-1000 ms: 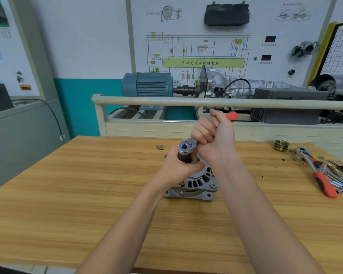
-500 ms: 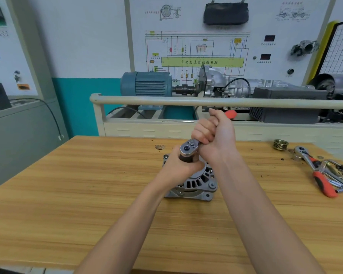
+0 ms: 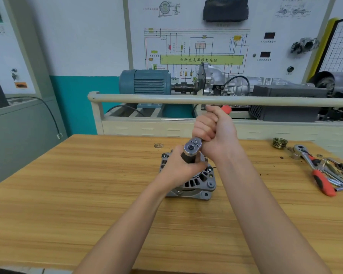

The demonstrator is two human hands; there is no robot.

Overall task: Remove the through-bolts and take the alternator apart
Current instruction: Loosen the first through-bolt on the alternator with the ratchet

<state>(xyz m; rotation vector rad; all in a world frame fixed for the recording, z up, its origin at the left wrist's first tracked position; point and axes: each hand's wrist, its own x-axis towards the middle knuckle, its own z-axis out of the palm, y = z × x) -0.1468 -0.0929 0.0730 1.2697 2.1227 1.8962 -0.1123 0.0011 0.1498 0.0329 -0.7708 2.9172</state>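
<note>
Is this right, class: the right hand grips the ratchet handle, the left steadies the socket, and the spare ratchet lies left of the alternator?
Not quite. The head view shows the spare ratchet right of the alternator. The right hand grips the handle; the left hand steadies the socket.

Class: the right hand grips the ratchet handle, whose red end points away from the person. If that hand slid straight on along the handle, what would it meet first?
Probably the beige rail just beyond the right hand; depth is unclear.
</note>
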